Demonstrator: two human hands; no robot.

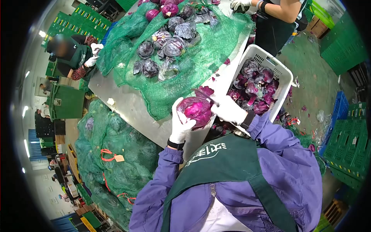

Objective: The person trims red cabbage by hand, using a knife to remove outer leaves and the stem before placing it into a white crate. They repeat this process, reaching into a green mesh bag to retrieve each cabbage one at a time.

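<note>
My gloved left hand (pixel 181 124) is wrapped round the side of a red cabbage (pixel 195 110), holding it above the near edge of the metal table (pixel 135 101). In my gloved right hand (pixel 230 110) is a knife (pixel 208 97), its blade pointing left over the top of the cabbage. A loose purple leaf (pixel 205 91) shows just beyond the blade. Farther off, several dull, dark-leaved red cabbages (pixel 174 47) lie on an opened green mesh bag (pixel 208 58) spread across the table.
To the right stands a white crate (pixel 284 69) holding purple leaves and trimmings. Full green mesh sacks (pixel 112 154) are piled at the left. Co-workers are at the far left (pixel 73 56) and top right (pixel 284 9). Green crates (pixel 346 143) stand at the right.
</note>
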